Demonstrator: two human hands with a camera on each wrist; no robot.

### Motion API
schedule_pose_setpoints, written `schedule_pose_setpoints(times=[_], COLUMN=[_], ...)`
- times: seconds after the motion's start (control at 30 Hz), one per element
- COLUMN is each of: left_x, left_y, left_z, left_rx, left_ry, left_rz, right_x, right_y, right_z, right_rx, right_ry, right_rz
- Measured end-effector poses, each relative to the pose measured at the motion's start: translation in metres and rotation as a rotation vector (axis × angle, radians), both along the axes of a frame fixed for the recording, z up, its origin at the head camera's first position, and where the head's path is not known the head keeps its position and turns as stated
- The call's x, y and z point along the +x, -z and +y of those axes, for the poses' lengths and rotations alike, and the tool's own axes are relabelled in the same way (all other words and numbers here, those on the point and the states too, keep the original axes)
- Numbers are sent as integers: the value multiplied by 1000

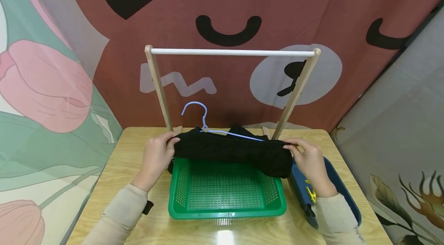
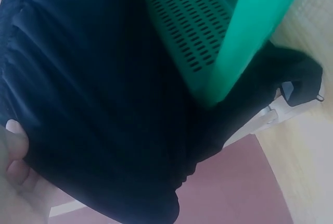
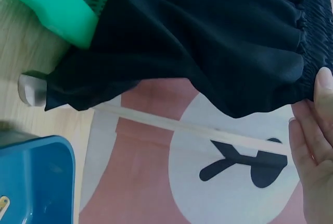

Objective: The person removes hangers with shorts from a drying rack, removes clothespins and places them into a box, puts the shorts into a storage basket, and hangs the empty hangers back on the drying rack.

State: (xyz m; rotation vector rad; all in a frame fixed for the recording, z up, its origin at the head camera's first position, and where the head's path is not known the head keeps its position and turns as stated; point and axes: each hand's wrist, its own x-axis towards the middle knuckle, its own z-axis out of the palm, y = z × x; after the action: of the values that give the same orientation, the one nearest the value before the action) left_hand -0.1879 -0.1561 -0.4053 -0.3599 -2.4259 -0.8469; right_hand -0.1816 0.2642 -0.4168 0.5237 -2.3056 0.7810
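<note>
A black garment (image 1: 229, 150) with a gathered elastic waistband (image 3: 314, 31) is stretched between my two hands above the back of a green basket (image 1: 227, 214). At its left end, my left hand (image 1: 159, 156) pinches the waistband between thumb and fingers. The other end is pinched by my right hand (image 1: 310, 164). A light blue hanger (image 1: 204, 115) stands at the garment's top edge, hook up and left of centre; cloth hides its lower part. In the left wrist view the garment's lower part hangs down behind the basket.
Behind the basket rises a wooden rack with a white rod (image 1: 232, 52). A blue tray (image 1: 354, 206) lies at the right, partly under my right forearm, with a yellow clip (image 1: 311, 195) in it. A patterned cloth backs the wooden table (image 1: 128, 152).
</note>
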Motion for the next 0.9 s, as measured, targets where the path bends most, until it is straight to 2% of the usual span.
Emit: schedule_pose_setpoints(times=[0.13,0.33,0.9], left_x=[0,1,-1], left_y=[3,6,10], left_z=[-1,-2,-2], left_rx=[5,10,28], left_ry=[1,-9,-41], left_rz=[-4,-14,14], right_x=[1,4,11], right_y=[0,2,16], right_z=[6,12,8], right_rx=[-10,-2,-47], right_ry=[14,44,9], right_rz=[19,-11,-32])
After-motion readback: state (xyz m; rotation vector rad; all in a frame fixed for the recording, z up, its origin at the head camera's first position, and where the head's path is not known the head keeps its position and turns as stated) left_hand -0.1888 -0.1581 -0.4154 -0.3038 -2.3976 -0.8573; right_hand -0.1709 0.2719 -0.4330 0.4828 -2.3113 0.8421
